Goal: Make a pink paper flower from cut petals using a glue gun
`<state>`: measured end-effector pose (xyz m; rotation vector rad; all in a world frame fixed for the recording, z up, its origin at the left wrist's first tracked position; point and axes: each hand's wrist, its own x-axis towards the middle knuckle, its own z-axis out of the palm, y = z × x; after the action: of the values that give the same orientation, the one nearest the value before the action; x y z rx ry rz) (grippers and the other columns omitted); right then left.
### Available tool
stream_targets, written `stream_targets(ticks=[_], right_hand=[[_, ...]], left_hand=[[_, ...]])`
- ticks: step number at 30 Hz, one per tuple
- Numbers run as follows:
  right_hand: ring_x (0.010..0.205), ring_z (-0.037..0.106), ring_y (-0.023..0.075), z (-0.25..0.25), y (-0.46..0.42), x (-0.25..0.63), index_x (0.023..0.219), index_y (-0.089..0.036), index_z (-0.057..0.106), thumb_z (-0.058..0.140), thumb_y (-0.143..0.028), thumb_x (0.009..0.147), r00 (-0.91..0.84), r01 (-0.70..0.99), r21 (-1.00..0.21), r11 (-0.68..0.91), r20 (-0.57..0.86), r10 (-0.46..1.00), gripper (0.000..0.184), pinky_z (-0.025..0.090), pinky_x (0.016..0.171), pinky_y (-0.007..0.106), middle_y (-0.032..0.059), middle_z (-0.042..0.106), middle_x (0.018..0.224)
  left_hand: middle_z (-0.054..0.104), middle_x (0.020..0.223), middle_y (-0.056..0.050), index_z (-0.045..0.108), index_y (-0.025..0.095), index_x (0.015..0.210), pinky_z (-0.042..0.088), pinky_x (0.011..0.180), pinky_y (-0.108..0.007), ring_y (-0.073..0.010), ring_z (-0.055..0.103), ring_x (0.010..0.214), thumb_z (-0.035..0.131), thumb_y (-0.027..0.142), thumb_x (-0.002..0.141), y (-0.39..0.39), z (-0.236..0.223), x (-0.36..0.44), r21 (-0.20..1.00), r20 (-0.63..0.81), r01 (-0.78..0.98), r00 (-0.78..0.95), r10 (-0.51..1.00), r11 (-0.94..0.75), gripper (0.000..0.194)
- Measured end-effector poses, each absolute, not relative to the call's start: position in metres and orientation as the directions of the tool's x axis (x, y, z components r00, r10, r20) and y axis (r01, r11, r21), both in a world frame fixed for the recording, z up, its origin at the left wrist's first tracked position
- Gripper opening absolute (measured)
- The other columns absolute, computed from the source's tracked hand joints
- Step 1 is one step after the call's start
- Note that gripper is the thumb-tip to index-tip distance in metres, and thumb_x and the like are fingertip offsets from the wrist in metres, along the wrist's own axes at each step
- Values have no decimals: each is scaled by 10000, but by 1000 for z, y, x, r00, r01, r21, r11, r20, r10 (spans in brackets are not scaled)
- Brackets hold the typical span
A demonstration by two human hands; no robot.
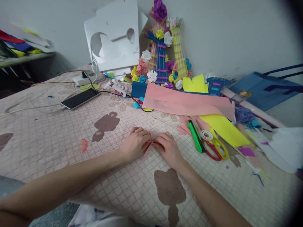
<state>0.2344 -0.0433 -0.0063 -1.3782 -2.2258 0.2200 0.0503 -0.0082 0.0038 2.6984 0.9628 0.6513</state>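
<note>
Evidently both forearms come in from the near corners, low over the worktop, and slant inward until the hands nearly meet. The left hand lies palm down with its knuckles raised and fingers curled; the right hand mirrors it, wrist bent slightly inward. Each grip is closed, fingertips pinching the small folded pink paper stretched across the narrow gap between them, just above the patterned cloth. I can't make out the thumbs clearly from here.

A little further off, to the right of the hands, a green cutter lies beside a white tape roll, with red-handled scissors and yellow-handled scissors next to it. Beyond them a long pink sheet partly covers a yellow sheet. Over to the left rests a dark-screened phone, with a glue gun behind it. Furthest back, paper guitars trimmed with paper flowers lean near a white cut-out board against the wall.
</note>
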Motion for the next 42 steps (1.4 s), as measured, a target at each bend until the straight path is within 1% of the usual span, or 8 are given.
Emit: stream_targets(ticks=[9, 13, 19, 26, 31, 35, 39, 42], right_hand=[[811, 480, 198, -10, -41, 241, 735, -194, 615, 481, -207, 907, -358, 774, -403, 488, 357, 863, 218, 408, 726, 341, 36, 562, 734], [872, 517, 205, -9, -41, 241, 867, -205, 628, 526, -235, 888, -316, 760, -456, 464, 364, 876, 109, 428, 765, 357, 50, 602, 862], [854, 523, 207, -9, -41, 245, 808, -215, 620, 505, -222, 894, -316, 753, -461, 468, 370, 873, 144, 445, 765, 365, 44, 601, 819], [857, 514, 207, -8, -41, 241, 808, -209, 615, 504, -222, 898, -336, 747, -466, 473, 350, 875, 143, 435, 765, 357, 41, 604, 818], [923, 528, 206, -4, -36, 252, 984, -205, 606, 539, -256, 884, -276, 730, -484, 483, 439, 855, 131, 445, 824, 365, 57, 619, 933], [929, 533, 215, 6, -18, 269, 963, -202, 604, 507, -200, 883, -203, 822, -391, 415, 479, 854, 126, 439, 831, 375, 64, 618, 936], [929, 516, 239, 9, 12, 275, 936, -186, 599, 511, -167, 851, -257, 910, -186, 370, 447, 857, 124, 426, 806, 384, 84, 603, 943], [863, 509, 235, 3, 34, 273, 834, -188, 585, 504, -135, 823, -279, 923, -122, 364, 439, 854, 97, 418, 764, 374, 82, 592, 878]], left_hand=[[612, 810, -20, 601, 171, 809, 395, 798, -337, -176, 533, 828, 521, 164, 870, -2, 3, 44, 382, 300, 534, 701, 648, -754, 101], [607, 795, -27, 602, 164, 791, 412, 777, -334, -185, 539, 828, 540, 121, 826, -2, 6, 44, 389, 260, 580, 676, 689, -716, 83], [615, 925, -39, 626, 212, 1000, 417, 822, -340, -198, 541, 929, 572, 161, 826, 0, 6, 38, 414, 265, 547, 692, 672, -727, 189], [596, 786, -29, 596, 158, 773, 400, 745, -318, -173, 535, 798, 513, 157, 866, -1, 6, 43, 404, 302, 532, 690, 658, -744, 124], [589, 764, -24, 570, 155, 726, 394, 713, -300, -158, 526, 744, 531, 125, 828, 1, 6, 41, 417, 312, 566, 646, 696, -712, 113], [599, 760, -32, 597, 153, 763, 407, 698, -284, -158, 534, 743, 534, 137, 829, 7, 5, 36, 449, 306, 509, 685, 662, -734, 92], [615, 779, -40, 609, 150, 767, 417, 697, -283, -155, 547, 746, 540, 138, 828, 10, 7, 33, 452, 318, 499, 684, 657, -739, 93], [620, 784, -42, 625, 154, 783, 424, 712, -289, -157, 553, 755, 536, 135, 832, 10, 9, 32, 447, 317, 504, 683, 658, -739, 104]])
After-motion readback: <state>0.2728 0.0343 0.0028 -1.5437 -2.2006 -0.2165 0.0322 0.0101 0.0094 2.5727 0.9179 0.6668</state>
